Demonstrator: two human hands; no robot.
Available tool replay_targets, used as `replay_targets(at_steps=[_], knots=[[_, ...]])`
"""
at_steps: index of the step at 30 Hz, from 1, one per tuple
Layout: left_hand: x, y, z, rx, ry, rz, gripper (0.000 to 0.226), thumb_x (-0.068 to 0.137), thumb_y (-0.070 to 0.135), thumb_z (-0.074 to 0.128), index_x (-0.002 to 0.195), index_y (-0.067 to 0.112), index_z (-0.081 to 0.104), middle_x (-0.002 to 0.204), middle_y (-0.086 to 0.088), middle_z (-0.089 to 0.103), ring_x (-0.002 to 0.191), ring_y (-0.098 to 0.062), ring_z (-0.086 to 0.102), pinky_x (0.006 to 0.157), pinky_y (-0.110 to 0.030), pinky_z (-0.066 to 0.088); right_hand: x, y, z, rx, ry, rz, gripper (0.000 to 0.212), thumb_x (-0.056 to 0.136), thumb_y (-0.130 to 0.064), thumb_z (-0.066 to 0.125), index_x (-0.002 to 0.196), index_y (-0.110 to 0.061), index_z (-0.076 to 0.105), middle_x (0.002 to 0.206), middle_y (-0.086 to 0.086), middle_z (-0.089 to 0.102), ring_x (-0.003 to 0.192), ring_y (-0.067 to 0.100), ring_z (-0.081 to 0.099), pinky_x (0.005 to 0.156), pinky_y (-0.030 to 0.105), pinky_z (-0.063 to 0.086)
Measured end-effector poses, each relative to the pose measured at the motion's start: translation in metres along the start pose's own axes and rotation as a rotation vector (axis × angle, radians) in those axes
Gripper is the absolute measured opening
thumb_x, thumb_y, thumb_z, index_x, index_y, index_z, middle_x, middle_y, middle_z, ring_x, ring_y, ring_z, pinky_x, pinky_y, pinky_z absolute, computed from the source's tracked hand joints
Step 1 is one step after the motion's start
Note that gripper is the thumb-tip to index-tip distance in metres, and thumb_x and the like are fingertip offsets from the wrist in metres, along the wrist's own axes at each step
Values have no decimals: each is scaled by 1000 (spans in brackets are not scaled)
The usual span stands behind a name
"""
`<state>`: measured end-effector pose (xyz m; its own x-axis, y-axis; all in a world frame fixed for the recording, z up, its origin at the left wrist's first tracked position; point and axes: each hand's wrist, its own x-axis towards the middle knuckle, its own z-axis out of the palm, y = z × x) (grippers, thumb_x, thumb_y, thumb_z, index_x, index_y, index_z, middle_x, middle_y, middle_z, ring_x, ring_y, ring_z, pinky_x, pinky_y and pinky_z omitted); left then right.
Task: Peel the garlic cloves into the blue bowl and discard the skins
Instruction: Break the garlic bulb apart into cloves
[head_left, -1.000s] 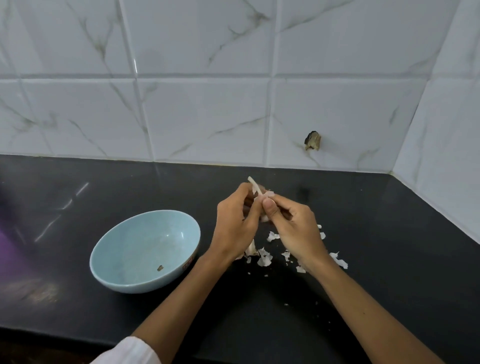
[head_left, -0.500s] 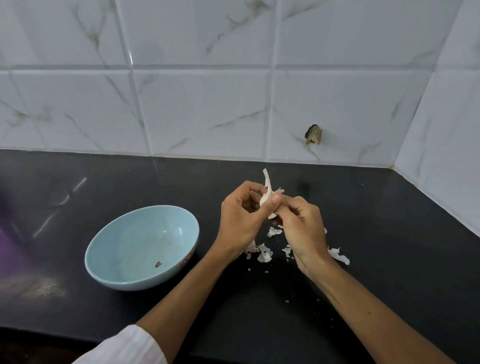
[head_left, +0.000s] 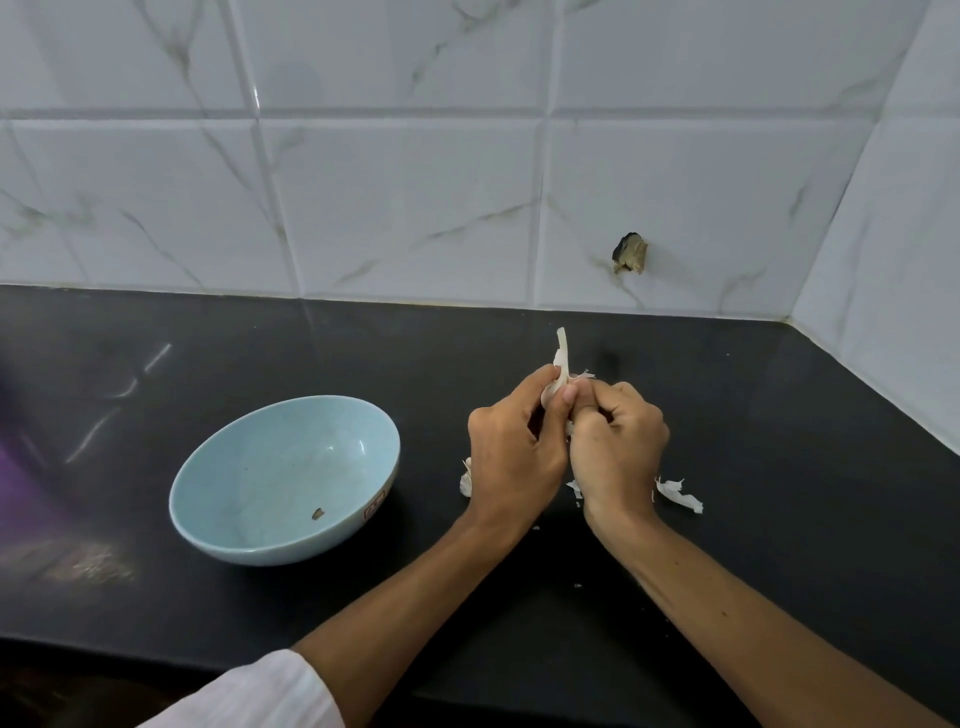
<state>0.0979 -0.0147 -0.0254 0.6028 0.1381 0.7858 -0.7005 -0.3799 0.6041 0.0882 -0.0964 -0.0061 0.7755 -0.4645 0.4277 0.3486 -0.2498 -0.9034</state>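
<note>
Black stone surface (head_left: 779, 467) carries all items; white marble-pattern tiles stand behind it. The blue bowl (head_left: 280, 452) sits left of centre, upright, holding only one small brown fleck (head_left: 317, 513).

Both hands are raised just above the surface, right of the bowl, and meet at the fingertips. The left hand (head_left: 511, 457) is curled, thumb and fingers pinching the garlic clove (head_left: 558, 382). The right hand (head_left: 618, 447) is clenched tighter, knuckles up, with its thumb tip against the same clove beside the left thumb. A strip of skin (head_left: 562, 343) stands up from the clove.

Compared with half a second ago, the hands sit closer together and cover most of the loose skins (head_left: 678, 493) that showed between the wrists. The bowl has not shifted.

Both forearms enter from the lower edge and converge; the left one carries a white sleeve (head_left: 260, 691). Torn skins lie on the surface at each wrist, one piece (head_left: 466, 480) just left of the left hand.
</note>
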Motion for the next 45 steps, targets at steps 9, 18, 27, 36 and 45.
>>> replay_targets(at_steps=[9, 18, 27, 36, 45], knots=[[0, 1, -2, 12, 3, -67, 15, 102, 14, 60, 109, 6, 71, 66, 4, 68, 53, -13, 61, 48, -27, 46, 1, 6, 4, 2, -22, -31, 36, 96, -15, 67, 71, -39, 77, 72, 3, 60, 69, 14, 61, 65, 34, 49], [23, -1, -11, -98, 168, -313, 56, 107, 23, 49, 56, 3, 41, 44, 3, 42, 42, -8, 38, 48, -17, 36, -8, 7, 6, -229, -61, -642, 20, 87, 6, 65, 95, -5, 79, 76, 4, 53, 64, 6, 48, 60, 9, 41], [15, -5, -4, 77, 191, -44, 49, 107, 29, 39, 60, 15, 39, 45, 0, 52, 40, -16, 43, 43, -17, 24, -17, -1, 7, -103, -17, -151, 24, 89, -3, 67, 81, -20, 82, 65, 0, 63, 68, 5, 59, 60, 7, 42], [19, -4, -8, 17, 144, -57, 51, 104, 36, 47, 63, 7, 42, 48, -11, 52, 41, -24, 46, 40, -31, 32, -5, -2, 0, 7, -221, 39, 25, 100, -17, 60, 87, -22, 80, 74, -2, 73, 72, 20, 66, 67, 39, 54], [31, -12, -21, -39, 23, -223, 47, 103, 31, 59, 65, 7, 45, 50, -8, 51, 50, -23, 58, 46, -22, 36, 12, -6, -6, 356, -449, 558, 30, 103, -28, 56, 98, -8, 78, 89, 6, 72, 75, 13, 57, 70, 26, 47]])
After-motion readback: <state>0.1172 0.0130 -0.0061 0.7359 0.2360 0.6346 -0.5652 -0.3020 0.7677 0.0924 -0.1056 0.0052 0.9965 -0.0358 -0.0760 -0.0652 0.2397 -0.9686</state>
